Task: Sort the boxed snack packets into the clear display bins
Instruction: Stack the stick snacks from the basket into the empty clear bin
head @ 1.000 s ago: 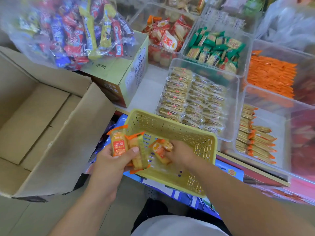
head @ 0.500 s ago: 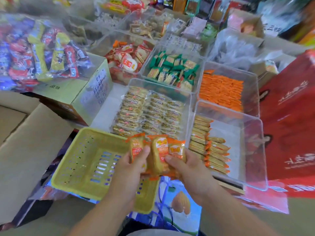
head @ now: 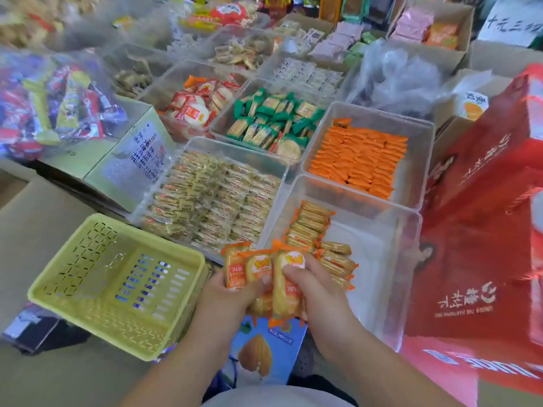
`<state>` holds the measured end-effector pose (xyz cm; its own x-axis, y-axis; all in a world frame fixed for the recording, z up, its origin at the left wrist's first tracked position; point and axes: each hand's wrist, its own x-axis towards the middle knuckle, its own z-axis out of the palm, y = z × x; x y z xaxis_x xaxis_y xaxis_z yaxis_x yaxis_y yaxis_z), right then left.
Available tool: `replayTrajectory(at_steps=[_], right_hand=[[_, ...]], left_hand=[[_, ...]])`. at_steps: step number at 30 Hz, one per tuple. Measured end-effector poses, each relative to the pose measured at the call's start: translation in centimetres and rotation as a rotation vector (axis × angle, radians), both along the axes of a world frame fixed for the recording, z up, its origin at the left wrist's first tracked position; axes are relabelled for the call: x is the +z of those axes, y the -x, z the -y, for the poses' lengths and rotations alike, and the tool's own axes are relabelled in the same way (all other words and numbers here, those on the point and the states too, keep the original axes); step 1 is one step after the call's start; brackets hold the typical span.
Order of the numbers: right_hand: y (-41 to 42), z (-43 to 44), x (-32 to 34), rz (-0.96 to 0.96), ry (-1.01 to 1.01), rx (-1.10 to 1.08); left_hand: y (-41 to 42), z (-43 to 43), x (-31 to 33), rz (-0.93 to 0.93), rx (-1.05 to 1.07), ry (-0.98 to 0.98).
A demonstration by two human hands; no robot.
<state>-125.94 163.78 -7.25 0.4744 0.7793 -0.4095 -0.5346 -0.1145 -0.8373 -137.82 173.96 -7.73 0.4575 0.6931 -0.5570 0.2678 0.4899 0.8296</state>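
Observation:
A bunch of orange-and-yellow snack packets (head: pixel 264 274) is held upright between both hands near the front edge of the display. My left hand (head: pixel 232 295) grips the left side of the bunch and my right hand (head: pixel 317 292) grips its right side. Just behind them stands a clear bin (head: pixel 382 259) with a short row of the same orange-edged packets (head: pixel 311 227) along its left side. A yellow perforated basket (head: pixel 117 283) sits left of my hands with nothing in it.
Clear bins behind hold pale wrapped biscuits (head: pixel 211 198), orange packets (head: pixel 358 160), green packets (head: pixel 270 118) and red-white rounds (head: pixel 194 110). A red gift bag (head: pixel 482 230) stands at the right. A cardboard box (head: pixel 129 163) with a sack of mixed sweets (head: pixel 50 104) is at left.
Both hands lifted the packets out of the yellow basket and carried them right, to the front of the partly filled clear bin. The view swung right, away from the open carton.

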Motion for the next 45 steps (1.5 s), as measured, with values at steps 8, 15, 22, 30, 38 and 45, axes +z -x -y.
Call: replayTrajectory(at_steps=[8,15,22,30,38,45], right_hand=[[-0.4,0.9,-2.0,-0.187,-0.002,0.169],[-1.9,1.1,-3.1,-0.479,0.080,0.114],[-3.8,1.0,-3.4,-0.612,-0.013,-0.149],[-3.3,-0.3,-3.9,-0.451,0.020,-0.301],[-4.5,0.4,-5.0,-0.450,0.012,-0.310],[-4.6,0.2,-6.3,-0.396,0.127,-0.249]], left_hand=[[-2.2,2.3,0.9,-0.115,0.036,-0.017],[-2.5,1.6,0.6,-0.230,-0.062,-0.086],[-4.5,0.3,-0.2,-0.335,-0.124,-0.239],[-8.7,1.4,-1.1,-0.104,-0.251,0.019],[-10.4,0.4,-2.7,-0.115,-0.327,-0.018],[-9.6,-0.1,-2.7,-0.033,-0.421,0.130]])
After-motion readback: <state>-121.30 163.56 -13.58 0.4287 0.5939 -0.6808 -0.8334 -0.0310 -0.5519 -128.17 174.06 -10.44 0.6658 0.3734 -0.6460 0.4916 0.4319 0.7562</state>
